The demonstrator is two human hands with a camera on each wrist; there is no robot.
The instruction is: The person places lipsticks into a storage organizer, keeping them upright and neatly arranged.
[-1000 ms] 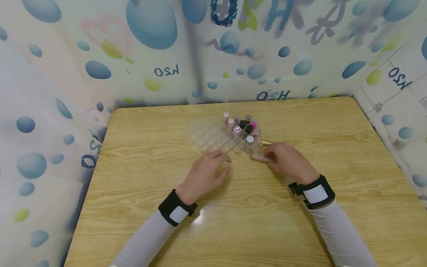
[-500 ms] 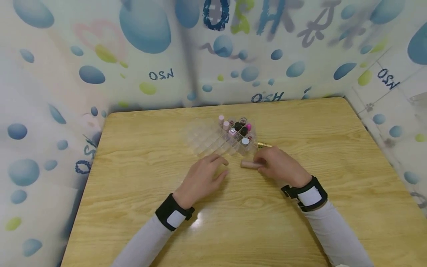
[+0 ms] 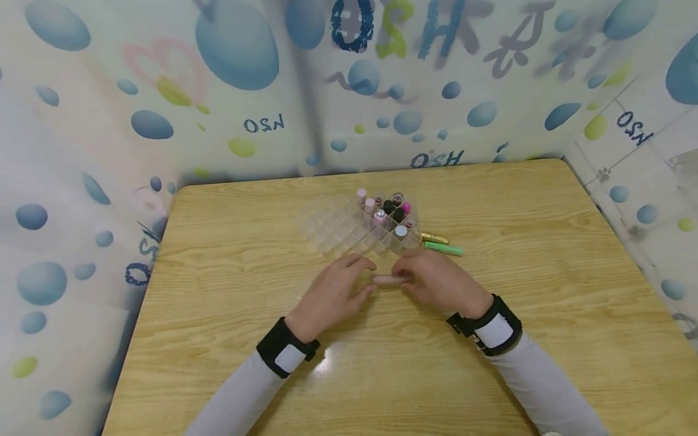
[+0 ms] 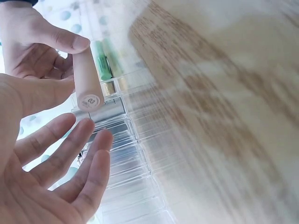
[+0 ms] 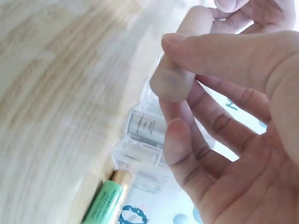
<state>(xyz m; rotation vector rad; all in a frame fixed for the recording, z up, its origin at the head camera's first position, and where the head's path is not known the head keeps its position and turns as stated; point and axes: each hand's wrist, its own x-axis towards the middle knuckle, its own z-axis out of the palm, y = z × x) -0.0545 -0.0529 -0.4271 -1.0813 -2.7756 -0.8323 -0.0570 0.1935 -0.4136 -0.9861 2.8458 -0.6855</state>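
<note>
My right hand (image 3: 438,281) pinches a pale pink lipstick tube (image 3: 387,280) between thumb and fingers, just in front of the clear organizer. The tube lies sideways, and its round end with a "03" label (image 4: 90,101) faces my left hand (image 3: 329,293). Thumb and fingers of that left hand are parted around the tube's free end, relaxed and holding nothing in the left wrist view. Behind both hands stands the clear organizer (image 3: 332,225) with diamond-shaped cells. Several nail polish bottles and cosmetic tubes, among them a white-capped one (image 3: 400,231), fill its right part.
Right of the organizer a gold tube (image 3: 435,238) and a green tube (image 3: 444,249) lie on the wooden table (image 3: 245,254). A patterned wall covering (image 3: 327,115) rises directly behind the table's back edge.
My right hand has brought the lipstick tube left and nearer, away from the organizer's right corner toward my left hand. The green and gold tubes now show fully. The left hand stays nearly still.
</note>
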